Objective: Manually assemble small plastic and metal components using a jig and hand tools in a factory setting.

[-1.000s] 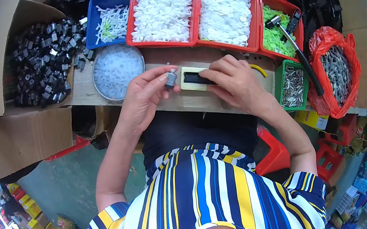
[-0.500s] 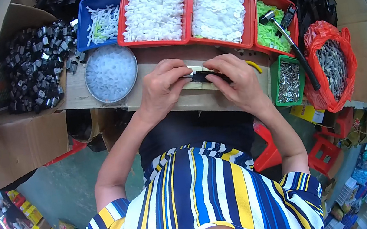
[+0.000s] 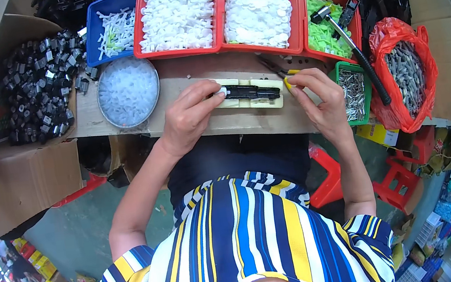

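Observation:
A long black plastic part (image 3: 253, 92) lies in a cream-coloured block (image 3: 272, 102) with a recess, on the work table. With thumb and fingers closed, my left hand (image 3: 190, 114) pinches a small white piece (image 3: 223, 91) at the part's left end. My right hand (image 3: 320, 96) is to the right of the block, its thumb and fingers closed round the yellow handles of a pair of pliers (image 3: 287, 78). The dark jaws of the pliers point away to the upper left, behind the block.
Red bins (image 3: 222, 48) of white and green plastic pieces line the back, beside a blue bin (image 3: 90, 49). A round tin (image 3: 158, 87) stands left; a green box (image 3: 365, 120) of metal pins, a hammer (image 3: 368, 66) and a red bag (image 3: 425, 55) are right. Black parts (image 3: 38, 81) fill a carton.
My right hand has left the black part and moved right to the pliers, which have shifted left. My left hand stays at the part's left end. The block is now more exposed.

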Demonstrator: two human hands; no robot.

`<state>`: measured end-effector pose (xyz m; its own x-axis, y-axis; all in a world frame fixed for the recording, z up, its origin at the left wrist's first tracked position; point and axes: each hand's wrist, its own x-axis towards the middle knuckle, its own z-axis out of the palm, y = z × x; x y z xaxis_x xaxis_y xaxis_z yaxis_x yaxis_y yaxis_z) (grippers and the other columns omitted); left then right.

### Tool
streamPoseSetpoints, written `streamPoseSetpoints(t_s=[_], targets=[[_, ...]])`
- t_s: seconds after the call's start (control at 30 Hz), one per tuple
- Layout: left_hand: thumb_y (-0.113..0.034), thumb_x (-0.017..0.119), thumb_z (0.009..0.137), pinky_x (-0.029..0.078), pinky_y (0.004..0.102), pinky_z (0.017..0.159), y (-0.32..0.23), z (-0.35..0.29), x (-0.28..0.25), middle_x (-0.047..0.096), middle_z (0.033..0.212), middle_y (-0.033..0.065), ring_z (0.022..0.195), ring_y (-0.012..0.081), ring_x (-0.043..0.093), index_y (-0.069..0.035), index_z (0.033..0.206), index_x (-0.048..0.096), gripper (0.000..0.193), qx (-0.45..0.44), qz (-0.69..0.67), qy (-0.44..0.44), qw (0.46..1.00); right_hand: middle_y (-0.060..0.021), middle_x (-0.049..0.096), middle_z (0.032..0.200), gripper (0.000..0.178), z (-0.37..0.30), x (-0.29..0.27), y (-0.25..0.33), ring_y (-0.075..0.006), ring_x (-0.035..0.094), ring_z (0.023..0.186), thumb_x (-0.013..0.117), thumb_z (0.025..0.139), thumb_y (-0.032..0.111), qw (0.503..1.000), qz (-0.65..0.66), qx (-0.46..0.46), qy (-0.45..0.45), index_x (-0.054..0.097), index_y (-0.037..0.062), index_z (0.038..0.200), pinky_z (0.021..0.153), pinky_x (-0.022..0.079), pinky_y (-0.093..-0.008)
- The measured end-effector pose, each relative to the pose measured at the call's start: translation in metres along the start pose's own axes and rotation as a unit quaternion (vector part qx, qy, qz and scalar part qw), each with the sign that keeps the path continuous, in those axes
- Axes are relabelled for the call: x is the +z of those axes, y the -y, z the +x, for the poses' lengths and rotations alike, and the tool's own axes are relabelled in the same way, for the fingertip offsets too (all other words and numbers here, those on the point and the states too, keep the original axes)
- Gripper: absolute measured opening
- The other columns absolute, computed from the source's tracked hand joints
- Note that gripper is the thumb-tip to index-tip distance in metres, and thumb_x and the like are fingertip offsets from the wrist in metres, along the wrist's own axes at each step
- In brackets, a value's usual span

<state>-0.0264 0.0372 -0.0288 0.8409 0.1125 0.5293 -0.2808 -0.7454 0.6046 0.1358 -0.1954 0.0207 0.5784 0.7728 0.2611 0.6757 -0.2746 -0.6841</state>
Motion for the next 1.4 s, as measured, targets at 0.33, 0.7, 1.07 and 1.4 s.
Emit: streamPoseSetpoints(t_s=[0.33, 0.7, 1.07, 1.4], targets=[[0.008, 0.070, 0.077, 0.057, 0.0378, 0.085, 0.006, -0.005, 0.004, 0.070, 0.107, 0.0150, 0.102, 0.0332, 0.069, 0.002, 0.099, 0.071, 0.023, 0.041, 0.041, -0.016, 0.998, -0.0141, 0.066, 0.094, 0.014, -0.026, -0.036, -0.014, -0.0255, 0.067, 0.085, 0.067, 0.083, -0.006, 0.994, -0.064, 0.043, -0.081, 0.067, -0.0035, 0.096, 0.076, 0.052, -0.0322], [-0.014, 0.073, 0.082, 0.039, 0.0445, 0.106, -0.003, -0.011, -0.009, 0.063, 0.130, 0.0091, 0.126, 0.0280, 0.057, -0.004, 0.112, 0.069, 0.031, 0.115, 0.246, 0.085, 0.959, -0.0099, 0.059, 0.092, 0.016, -0.053, -0.061, -0.047, -0.0177, 0.059, 0.073, 0.067, 0.087, 0.000, 0.963, -0.200, 0.142, -0.112, 0.065, -0.0028, 0.103, 0.067, 0.049, -0.0301], [-0.003, 0.073, 0.078, 0.050, 0.0392, 0.081, -0.014, 0.028, -0.020, 0.062, 0.102, 0.0136, 0.092, 0.0324, 0.059, 0.002, 0.103, 0.067, 0.026, -0.060, 0.082, 0.121, 0.987, -0.0122, 0.057, 0.085, 0.011, -0.043, -0.062, -0.045, -0.0230, 0.061, 0.071, 0.067, 0.085, -0.001, 0.969, -0.172, 0.158, -0.080, 0.062, -0.0033, 0.095, 0.067, 0.049, -0.0336], [0.003, 0.072, 0.076, 0.049, 0.0335, 0.072, -0.007, 0.016, -0.008, 0.059, 0.097, 0.0116, 0.089, 0.0256, 0.059, 0.002, 0.100, 0.066, 0.025, -0.115, -0.025, 0.048, 0.992, -0.0099, 0.059, 0.086, 0.012, -0.048, -0.065, -0.057, -0.0174, 0.060, 0.068, 0.067, 0.087, 0.001, 0.972, -0.169, 0.137, -0.088, 0.064, -0.0024, 0.098, 0.063, 0.049, -0.0293]])
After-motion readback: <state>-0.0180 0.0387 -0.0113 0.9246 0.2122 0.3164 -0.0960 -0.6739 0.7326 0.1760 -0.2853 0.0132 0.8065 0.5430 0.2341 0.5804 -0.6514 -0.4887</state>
